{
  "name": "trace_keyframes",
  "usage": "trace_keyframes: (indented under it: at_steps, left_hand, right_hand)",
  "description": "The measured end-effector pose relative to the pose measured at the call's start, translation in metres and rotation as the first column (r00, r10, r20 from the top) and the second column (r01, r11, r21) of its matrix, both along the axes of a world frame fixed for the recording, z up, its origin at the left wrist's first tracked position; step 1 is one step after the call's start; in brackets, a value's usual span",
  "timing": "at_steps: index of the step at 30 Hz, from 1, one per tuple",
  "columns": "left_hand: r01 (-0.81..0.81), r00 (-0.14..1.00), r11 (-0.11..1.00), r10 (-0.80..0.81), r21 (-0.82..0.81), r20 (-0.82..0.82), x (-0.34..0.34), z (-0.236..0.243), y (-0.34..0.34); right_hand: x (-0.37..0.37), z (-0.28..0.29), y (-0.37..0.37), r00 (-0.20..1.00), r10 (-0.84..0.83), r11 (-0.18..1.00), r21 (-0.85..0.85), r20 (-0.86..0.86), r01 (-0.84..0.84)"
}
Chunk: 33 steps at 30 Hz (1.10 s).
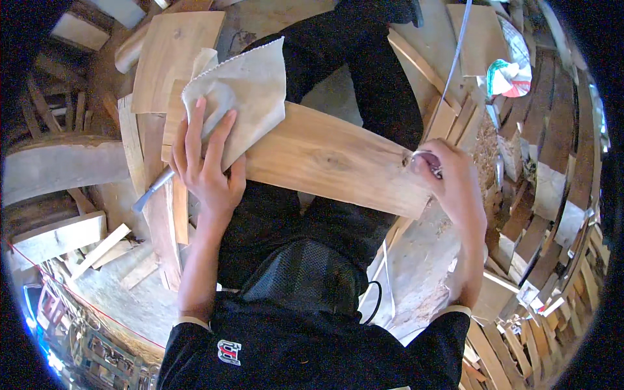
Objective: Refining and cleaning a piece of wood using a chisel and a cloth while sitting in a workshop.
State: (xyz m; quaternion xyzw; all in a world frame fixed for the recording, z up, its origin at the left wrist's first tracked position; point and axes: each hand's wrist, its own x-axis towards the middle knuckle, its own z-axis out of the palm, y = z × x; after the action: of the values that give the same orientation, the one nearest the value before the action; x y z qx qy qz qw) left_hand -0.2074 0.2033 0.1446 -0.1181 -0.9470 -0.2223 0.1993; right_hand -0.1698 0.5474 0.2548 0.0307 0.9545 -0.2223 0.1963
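A smooth, light-brown wooden board [331, 159] with a dark knot lies across my lap, slanting down to the right. Over its left part rests a pale, creased sheet [260, 91] with a jagged edge; whether it is cloth or paper I cannot tell. My left hand [208, 153] lies on this sheet and the board's near edge, fingers stretched and apart. At the board's right end my right hand [445, 172] is closed, with the fingers curled around something small and partly hidden that I cannot make out.
A narrow tool with a flared grey-blue end [153, 190] pokes out beside my left wrist. Another wide board [179, 62] lies at the far left. Stacked wood pieces [552, 162] line the right side. A crumpled coloured bag [509, 78] and a thin cord [458, 55] are at the far right.
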Motion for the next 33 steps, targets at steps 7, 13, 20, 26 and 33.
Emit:
trace_keyframes:
  at_steps: [7,13,20,26,33]
  left_hand:
    - [-0.006,1.0,1.0,0.007,0.018,-0.024,-0.001,-0.004,-0.005]
    - [0.013,1.0,1.0,-0.013,0.022,-0.013,-0.006,0.001,-0.001]
    - [-0.002,1.0,0.999,0.001,0.033,0.029,0.004,0.0,-0.001]
    - [0.019,1.0,0.999,-0.02,0.031,0.02,0.002,0.002,-0.001]
    - [0.005,1.0,1.0,-0.005,-0.007,-0.009,0.0,0.005,0.003]
  right_hand:
    - [0.003,-0.007,-0.013,0.992,-0.058,0.997,0.039,-0.114,0.063]
    - [0.009,-0.012,-0.01,0.998,-0.018,0.996,0.081,-0.056,0.022]
    - [0.016,-0.011,-0.004,0.985,-0.082,0.997,0.001,-0.152,0.083]
    - [0.026,-0.02,-0.004,0.985,-0.107,0.993,-0.059,-0.136,0.1]
    - [0.027,-0.021,0.009,0.913,-0.276,0.959,-0.147,-0.301,0.241]
